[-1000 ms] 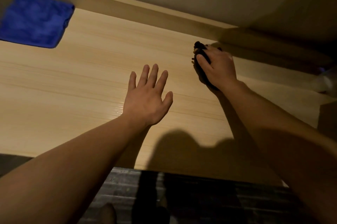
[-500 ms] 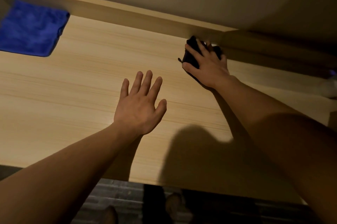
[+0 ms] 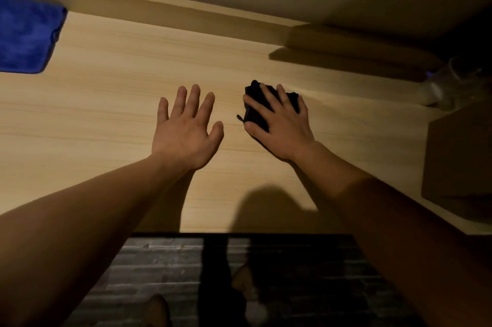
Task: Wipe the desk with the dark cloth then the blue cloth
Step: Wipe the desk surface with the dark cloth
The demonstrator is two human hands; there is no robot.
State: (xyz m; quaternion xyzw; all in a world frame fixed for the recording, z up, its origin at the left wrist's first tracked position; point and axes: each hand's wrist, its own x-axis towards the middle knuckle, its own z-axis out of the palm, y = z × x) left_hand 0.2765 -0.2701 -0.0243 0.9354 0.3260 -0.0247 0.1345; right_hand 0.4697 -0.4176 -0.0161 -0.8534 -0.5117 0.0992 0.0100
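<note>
At the far left edge, against the back rail, the blue cloth (image 3: 26, 36) is seen lying flat on the desk (image 3: 106, 102), untouched. It lies up and to the left of both hands and well apart from them; only its right part is in view, so its long axis cannot be told.

Near the middle, the left hand (image 3: 185, 132) is held wide, fingers spread, with nothing in it; whether the palm is pressed to the wood or held just above it cannot be told.

Just to its right, the right hand (image 3: 279, 126) is laid flat over the dark cloth (image 3: 255, 110), which is bunched beneath the palm and fingers and pressed to the desk, its folds showing at the fingertips and beside the thumb. The two hands are near each other but apart.

At the far right, a clear container (image 3: 447, 86) and a brown box (image 3: 458, 161) are found in shadow.

The first wipe is judged to be in hand. When the blue cloth is wanted, the left hand is the nearer one, with bare wood between them; the right would have to be taken across the left arm, with the dark cloth first released.
</note>
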